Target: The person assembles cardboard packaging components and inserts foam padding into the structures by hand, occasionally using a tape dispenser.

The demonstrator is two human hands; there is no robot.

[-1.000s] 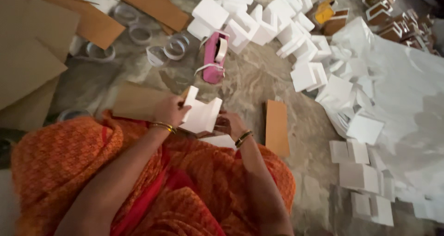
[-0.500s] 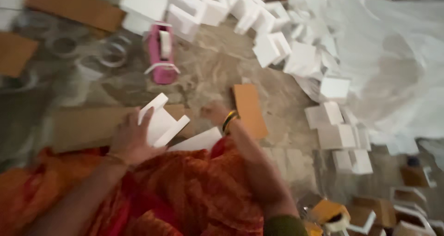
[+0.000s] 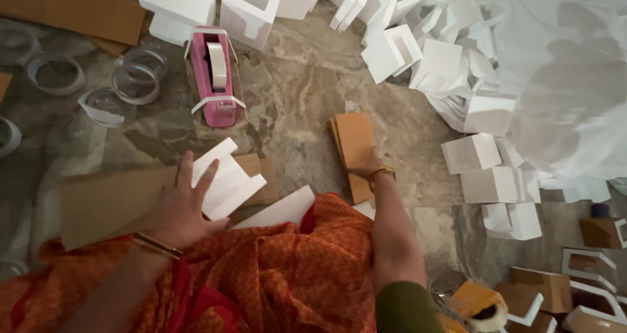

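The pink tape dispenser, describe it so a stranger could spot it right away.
On the marbled stone floor, look straight ahead of the left hand, beside the clear tape rings. The tape dispenser is the only pink thing among white and brown pieces.

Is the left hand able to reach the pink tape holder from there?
Probably yes: the left hand rests on a white folded piece, and only bare floor lies between it and the pink tape holder.

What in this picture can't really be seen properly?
Head view, the only one:
- Right hand: its fingers are tucked under the stack of brown cards, so the grip is unclear.
- White foam piece: partly covered by the left hand.
- Tape rings: clear and blurred, hard to count.
- Lower right corner: brown and white pieces cut off by the edge.
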